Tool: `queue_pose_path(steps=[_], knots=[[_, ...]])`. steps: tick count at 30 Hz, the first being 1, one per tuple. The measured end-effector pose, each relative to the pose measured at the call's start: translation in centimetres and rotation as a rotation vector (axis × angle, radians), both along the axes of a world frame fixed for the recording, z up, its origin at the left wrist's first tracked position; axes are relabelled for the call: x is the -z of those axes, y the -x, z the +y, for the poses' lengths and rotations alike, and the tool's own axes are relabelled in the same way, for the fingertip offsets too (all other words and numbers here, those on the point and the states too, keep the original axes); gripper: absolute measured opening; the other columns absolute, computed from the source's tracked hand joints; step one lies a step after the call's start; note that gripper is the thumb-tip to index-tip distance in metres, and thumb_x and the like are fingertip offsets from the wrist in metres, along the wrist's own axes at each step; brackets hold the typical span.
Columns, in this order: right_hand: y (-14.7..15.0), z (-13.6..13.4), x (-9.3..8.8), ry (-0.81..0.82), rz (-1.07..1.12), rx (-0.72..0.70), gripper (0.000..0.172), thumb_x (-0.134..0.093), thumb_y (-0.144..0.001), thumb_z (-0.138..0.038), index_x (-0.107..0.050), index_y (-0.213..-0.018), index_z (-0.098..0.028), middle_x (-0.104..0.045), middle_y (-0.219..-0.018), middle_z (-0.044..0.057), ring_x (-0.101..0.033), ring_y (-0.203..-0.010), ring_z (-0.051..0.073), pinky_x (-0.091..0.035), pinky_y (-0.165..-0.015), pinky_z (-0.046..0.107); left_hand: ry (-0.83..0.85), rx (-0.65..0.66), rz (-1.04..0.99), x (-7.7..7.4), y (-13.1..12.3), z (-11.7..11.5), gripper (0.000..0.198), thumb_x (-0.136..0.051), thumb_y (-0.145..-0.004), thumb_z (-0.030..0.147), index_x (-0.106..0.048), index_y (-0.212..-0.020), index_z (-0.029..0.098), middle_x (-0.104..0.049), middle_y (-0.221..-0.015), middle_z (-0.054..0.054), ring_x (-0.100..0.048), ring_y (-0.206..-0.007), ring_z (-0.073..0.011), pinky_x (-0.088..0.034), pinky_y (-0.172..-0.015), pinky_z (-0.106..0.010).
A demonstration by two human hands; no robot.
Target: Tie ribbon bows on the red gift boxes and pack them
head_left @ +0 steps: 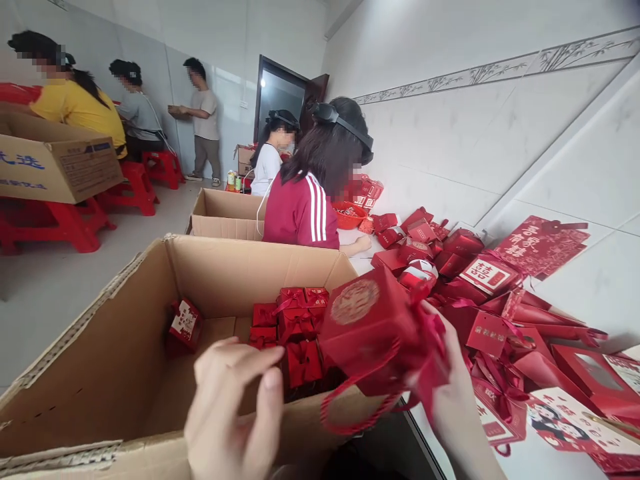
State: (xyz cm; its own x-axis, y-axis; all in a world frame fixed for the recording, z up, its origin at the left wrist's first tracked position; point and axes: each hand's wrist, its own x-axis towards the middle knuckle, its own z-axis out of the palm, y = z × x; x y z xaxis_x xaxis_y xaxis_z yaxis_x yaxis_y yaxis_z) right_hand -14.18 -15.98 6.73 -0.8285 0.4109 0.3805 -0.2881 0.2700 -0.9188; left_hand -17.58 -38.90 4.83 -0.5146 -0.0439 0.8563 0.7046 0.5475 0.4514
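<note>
My right hand [443,360] grips a red gift box [357,320] by its ribbon-tied end, over the near right corner of an open cardboard box [260,250]. A gold round emblem marks the gift box, and a twisted red cord handle [345,407] hangs in a loop below it. My left hand [235,400] is raised at the carton's near side, thumb and fingers apart, holding nothing. Inside the carton, several small red boxes with bows [300,327] stand together at the right. One more red box [185,327] with a white label leans in the left part.
Red gift boxes and bags [425,243] are heaped on the white table [363,260] along the wall. A co-worker in a maroon top [300,213] sits just ahead. Other people, cartons [75,167] and red stools [135,190] are farther back.
</note>
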Motion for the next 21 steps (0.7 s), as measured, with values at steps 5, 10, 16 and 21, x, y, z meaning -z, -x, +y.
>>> queue_pose_path(steps=[5, 10, 16, 21], knots=[[1.7, 0.2, -1.1, 0.924, -0.507, -0.226, 0.047, -0.073, -0.067, -0.050, -0.061, -0.105, -0.025, -0.071, -0.096, 0.003, -0.067, -0.095, 0.024, -0.055, -0.085, 0.039, 0.326, -0.219, -0.505, 3.0, 1.3, -3.4, 0.024, -0.048, -0.087, 0.044, -0.062, -0.081, 0.026, -0.065, -0.076, 0.002, -0.061, -0.069, -0.0182, -0.043, -0.063, -0.029], [3.1, -0.2, 0.2, 0.757, -0.513, -0.557, 0.047, -0.061, -0.076, -0.054, -0.059, -0.112, -0.024, -0.065, -0.119, 0.009, -0.060, -0.112, 0.022, -0.048, -0.094, 0.043, 0.622, -0.294, -0.576, 4.6, 1.5, -3.0, 0.036, -0.043, -0.088, 0.038, -0.055, -0.058, 0.022, -0.060, -0.058, 0.001, -0.054, -0.046, -0.0160, -0.029, -0.044, -0.026], [4.2, -0.5, 2.5, 0.374, -0.399, -0.612, 0.063, -0.014, -0.091, -0.061, -0.060, -0.109, -0.023, -0.072, -0.101, 0.011, -0.061, -0.111, 0.023, -0.051, -0.086, 0.050, 0.747, -0.314, -0.445, 4.9, 1.4, -2.8, 0.039, -0.049, -0.087, 0.031, -0.048, -0.049, 0.021, -0.051, -0.043, 0.002, -0.050, -0.037, -0.0169, -0.020, -0.043, -0.025], [6.7, 0.3, 3.9, 0.186, -0.417, -0.557, 0.057, -0.032, -0.086, -0.065, -0.057, -0.114, -0.022, -0.069, -0.108, 0.014, -0.070, -0.088, 0.025, -0.059, -0.069, 0.040, 0.593, -0.405, -0.268, 5.2, 0.8, -2.6, 0.040, -0.048, -0.087, 0.026, -0.044, -0.048, 0.021, -0.044, -0.042, 0.003, -0.041, -0.038, -0.0142, -0.021, -0.044, -0.027]])
